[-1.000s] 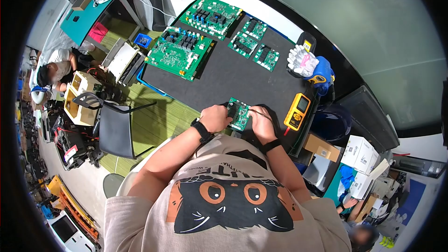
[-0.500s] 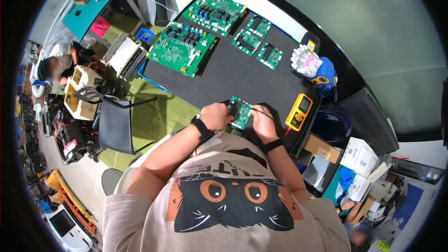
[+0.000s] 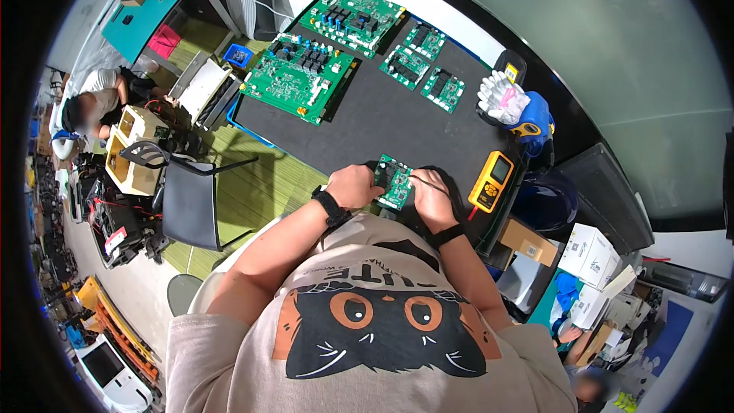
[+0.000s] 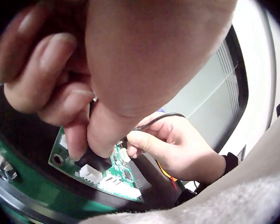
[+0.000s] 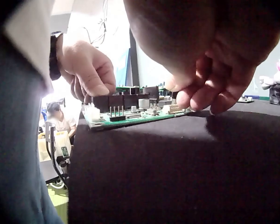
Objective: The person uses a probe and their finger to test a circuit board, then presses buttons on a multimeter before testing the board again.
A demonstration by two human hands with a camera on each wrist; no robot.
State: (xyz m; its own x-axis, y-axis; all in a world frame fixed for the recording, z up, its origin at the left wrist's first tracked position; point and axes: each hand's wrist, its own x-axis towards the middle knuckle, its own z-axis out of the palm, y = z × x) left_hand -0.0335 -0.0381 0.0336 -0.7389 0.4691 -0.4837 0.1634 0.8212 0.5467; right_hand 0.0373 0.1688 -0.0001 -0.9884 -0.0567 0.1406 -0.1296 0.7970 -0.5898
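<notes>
A small green circuit board (image 3: 395, 183) lies on the dark mat near the person's body. At its left side, the left hand (image 3: 352, 187) grips it, thumb and finger on the black blocks (image 5: 123, 100) along that edge. The right hand (image 3: 433, 200) is at the opposite edge, thumb and fingertips pinching the end of a thin black cable (image 4: 161, 118). That cable end sits right by a white connector (image 4: 124, 155) on the board, partly hidden by the fingers. From the pinch the cable runs back over the right hand.
Two large green boards (image 3: 294, 80) and several small ones (image 3: 443, 91) lie farther back on the black mat (image 3: 359, 118). To the right are a yellow handheld meter (image 3: 492, 182), white gloves (image 3: 501, 98) and a blue tool (image 3: 535, 122). A chair (image 3: 191, 206) stands at the left.
The head view has tilted slightly, shifting the scene a little. Both hands keep their hold at the board's two sides, with hardly any visible movement.
</notes>
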